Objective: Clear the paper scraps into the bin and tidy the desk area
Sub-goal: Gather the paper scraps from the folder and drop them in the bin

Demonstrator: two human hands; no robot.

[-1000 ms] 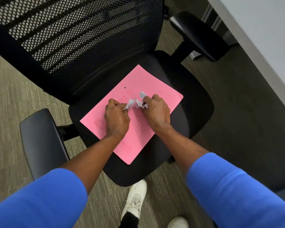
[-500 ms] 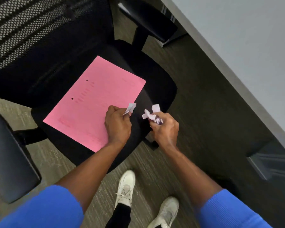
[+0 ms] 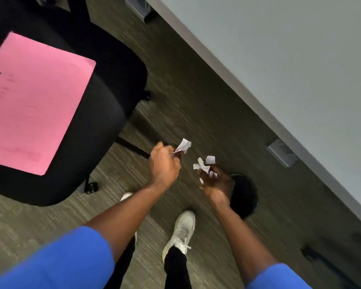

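Note:
My left hand (image 3: 164, 164) pinches a small white paper scrap (image 3: 183, 146) above the carpet. My right hand (image 3: 214, 182) is closed on a bunch of crumpled white scraps (image 3: 204, 165), just right of the left hand. A round black bin (image 3: 246, 195) stands on the floor directly under and behind my right hand, partly hidden by it. A pink sheet of paper (image 3: 33, 101) lies on the black office chair seat (image 3: 117, 84) at the left.
The grey desk top (image 3: 279, 59) runs diagonally across the upper right, its edge close above the bin. A grey bracket (image 3: 281, 152) shows under the desk. My white shoes (image 3: 182, 230) stand on the carpet below my hands. The frame is motion-blurred.
Both hands lifted the scraps off the pink sheet and carried them right, away from the chair to above the bin. The view swung right; the chair now sits at the left.

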